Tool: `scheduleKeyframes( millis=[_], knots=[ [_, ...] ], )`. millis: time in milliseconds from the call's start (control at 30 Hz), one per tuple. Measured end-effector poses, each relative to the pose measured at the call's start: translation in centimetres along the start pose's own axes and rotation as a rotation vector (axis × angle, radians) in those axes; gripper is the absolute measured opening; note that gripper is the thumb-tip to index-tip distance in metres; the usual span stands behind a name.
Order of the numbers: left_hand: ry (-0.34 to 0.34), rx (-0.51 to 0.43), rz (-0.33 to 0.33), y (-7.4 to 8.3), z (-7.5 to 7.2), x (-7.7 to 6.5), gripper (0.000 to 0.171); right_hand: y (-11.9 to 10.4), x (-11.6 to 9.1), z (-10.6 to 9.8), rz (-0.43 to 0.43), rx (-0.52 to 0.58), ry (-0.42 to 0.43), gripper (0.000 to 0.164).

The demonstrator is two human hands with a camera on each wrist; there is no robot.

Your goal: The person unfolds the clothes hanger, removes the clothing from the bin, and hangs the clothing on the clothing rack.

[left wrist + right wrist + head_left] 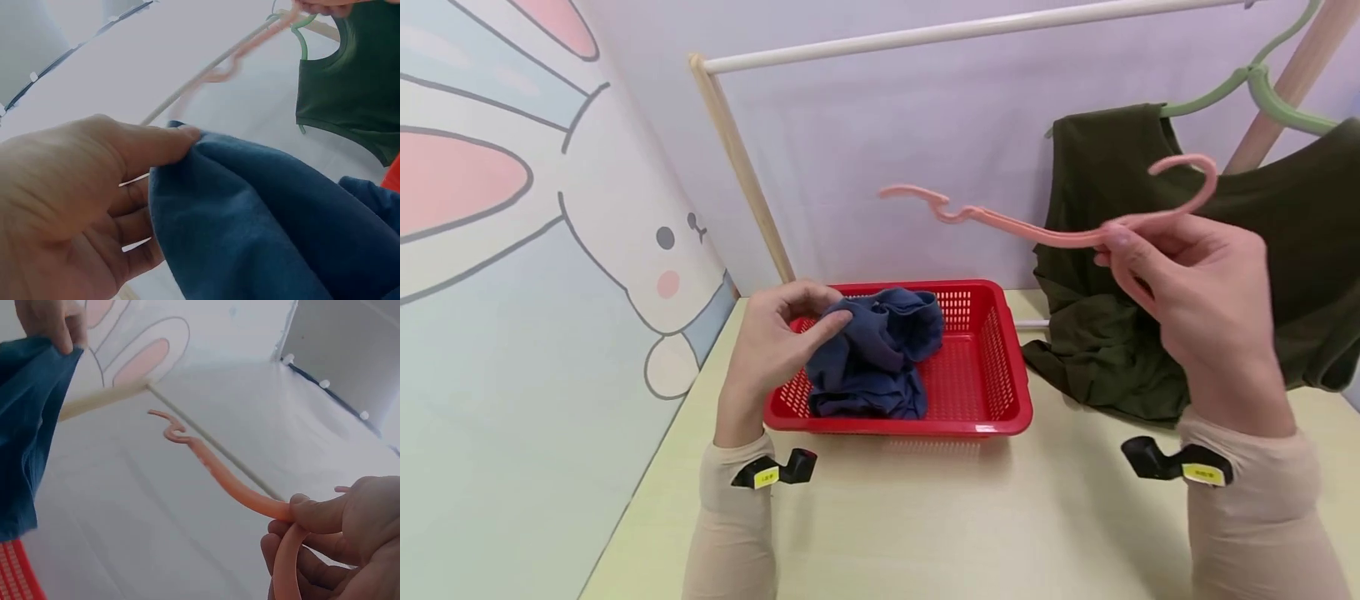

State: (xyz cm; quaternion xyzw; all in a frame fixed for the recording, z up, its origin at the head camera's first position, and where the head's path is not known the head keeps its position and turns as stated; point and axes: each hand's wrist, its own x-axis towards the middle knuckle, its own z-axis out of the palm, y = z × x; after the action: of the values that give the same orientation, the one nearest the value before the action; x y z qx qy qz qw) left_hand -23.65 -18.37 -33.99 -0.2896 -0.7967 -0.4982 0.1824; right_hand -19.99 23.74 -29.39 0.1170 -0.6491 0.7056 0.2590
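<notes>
My left hand pinches the edge of a crumpled dark blue garment between thumb and fingers. Part of the garment is lifted, and the rest bunches over the red basket. In the left wrist view the pinched cloth hangs in folds below the thumb. Up on the right, my right hand grips a pink plastic hanger near the base of its hook. One notched arm of the hanger points left; the other runs down past the palm, partly hidden by the fingers.
A dark green sleeveless top hangs from a green hanger at the right, its lower part lying on the table. Above the basket runs a white rail on wooden posts. A rabbit-painted wall borders the left side.
</notes>
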Motion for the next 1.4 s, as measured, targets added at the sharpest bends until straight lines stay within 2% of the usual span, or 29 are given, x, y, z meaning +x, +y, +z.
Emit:
scheduleKeyframes(
  millis=[200,267,333,433,600,800,900,1133,1267,1400],
  knots=[
    [0.023,0.124,-0.067,0.1,-0.2,-0.3,0.021,-2.0,1.3,6.2,-0.062,-0.015,-0.091,0.029],
    [0.030,0.159,-0.086,0.1,-0.2,-0.3,0.022,-2.5,1.6,8.6,-0.086,0.049,-0.127,0.027],
    [0.033,0.182,-0.101,0.1,-0.2,-0.2,0.022,-2.8,1.7,10.8,-0.091,0.170,-0.162,0.024],
    [0.029,0.180,-0.107,0.1,0.1,0.0,0.021,-3.1,1.6,13.7,-0.076,0.312,-0.202,0.022],
    [0.011,0.130,-0.088,0.1,1.2,0.5,0.019,-3.1,1.2,16.6,-0.064,0.416,-0.217,0.021],
    [-0.013,0.083,-0.055,0.2,2.7,1.1,0.017,-2.7,1.2,18.4,0.001,0.582,-0.166,0.023],
    [-0.015,0.056,-0.040,0.5,3.3,1.4,0.015,-2.2,1.1,18.9,0.001,0.619,-0.146,0.021],
    [0.033,-0.006,0.005,1.2,4.3,1.5,0.016,-0.1,0.9,19.2,-0.081,0.567,-0.150,0.024],
    [0.083,-0.040,0.063,1.5,4.5,1.5,0.016,1.1,1.1,18.9,-0.095,0.541,-0.138,0.018],
    [0.149,-0.132,0.142,2.0,4.2,1.3,0.016,2.1,1.2,18.4,-0.098,0.529,-0.116,0.025]
  ],
)
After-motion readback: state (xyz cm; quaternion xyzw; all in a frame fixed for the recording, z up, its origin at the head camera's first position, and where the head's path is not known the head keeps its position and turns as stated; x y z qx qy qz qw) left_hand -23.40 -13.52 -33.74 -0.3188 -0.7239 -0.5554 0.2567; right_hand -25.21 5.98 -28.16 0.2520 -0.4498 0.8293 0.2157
